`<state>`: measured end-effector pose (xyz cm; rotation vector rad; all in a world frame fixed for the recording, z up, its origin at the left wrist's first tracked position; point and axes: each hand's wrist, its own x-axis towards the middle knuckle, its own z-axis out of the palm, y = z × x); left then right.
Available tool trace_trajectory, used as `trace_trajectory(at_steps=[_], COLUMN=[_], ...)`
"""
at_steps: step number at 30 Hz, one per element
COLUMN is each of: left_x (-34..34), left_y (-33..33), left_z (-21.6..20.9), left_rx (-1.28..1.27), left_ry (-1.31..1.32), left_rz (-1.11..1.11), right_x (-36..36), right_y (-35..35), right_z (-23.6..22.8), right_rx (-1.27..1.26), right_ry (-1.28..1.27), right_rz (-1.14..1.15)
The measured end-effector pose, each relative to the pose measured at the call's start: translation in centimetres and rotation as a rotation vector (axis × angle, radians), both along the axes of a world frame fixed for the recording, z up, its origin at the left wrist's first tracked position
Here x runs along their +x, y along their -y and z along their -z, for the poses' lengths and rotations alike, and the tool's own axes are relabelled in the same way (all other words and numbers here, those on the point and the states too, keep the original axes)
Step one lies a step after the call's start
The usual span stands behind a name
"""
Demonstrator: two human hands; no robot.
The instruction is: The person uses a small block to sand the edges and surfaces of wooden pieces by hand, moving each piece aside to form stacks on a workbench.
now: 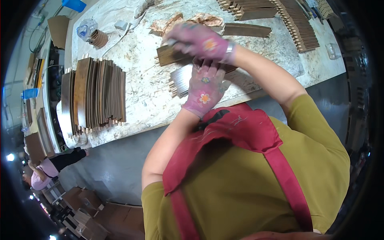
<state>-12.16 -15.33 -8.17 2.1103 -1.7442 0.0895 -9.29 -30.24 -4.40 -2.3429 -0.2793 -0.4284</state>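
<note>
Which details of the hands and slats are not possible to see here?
In the head view:
Right hand: fingers smeared by motion blur, so their grip is unclear.
Left hand: fingertips partly hidden under the right hand.
Glossy slat: partly covered by the left hand.
Far slats: cut off by the top edge.

The hands (205, 89) are covered by pink gloves (196, 42) patterned with pale orange and blue flowers; the white worktop (140, 94) is mottled with dark stains; the slats (83, 92) are toned in varied browns; the apron (250, 128) is dyed crimson, the shirt (224, 196) olive.
</note>
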Motion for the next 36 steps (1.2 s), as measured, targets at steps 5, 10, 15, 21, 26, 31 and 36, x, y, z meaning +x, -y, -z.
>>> trace_trajectory(at_steps=[5, 10, 15, 21, 26, 31, 36], left_x=[6.9, 10.2, 10.3, 10.5, 9.5, 4.9, 3.8], left_y=[-3.4, -4.9, -4.8, -4.8, -5.0, -1.3, -0.1], left_z=[-1.3, 0.9, 1.9, 2.0, -1.3, -2.9, 0.9], left_rx=[-0.178, 0.035, 0.084, 0.043, 0.044, 0.068, 0.071], left_ry=[-0.184, -0.355, -0.323, -0.311, -0.104, 0.066, 0.173], left_rz=[-0.133, 0.058, 0.040, 0.076, 0.151, 0.254, 0.250], right_x=[-9.3, -11.7, -9.8, -13.1, -19.2, -15.2, -8.3], right_y=[1.0, -7.1, -10.2, -7.4, -0.5, 0.1, -1.5], right_z=[-0.4, 1.9, 3.7, 2.7, 5.1, 3.5, 6.2], right_rx=[0.265, -0.124, -0.194, -0.334, -0.496, 0.578, 0.778], right_ry=[-0.069, 0.036, 0.050, -0.117, -0.049, -0.094, 0.073], right_rz=[0.463, 0.282, 0.269, 0.571, 1.105, 0.947, 0.870])
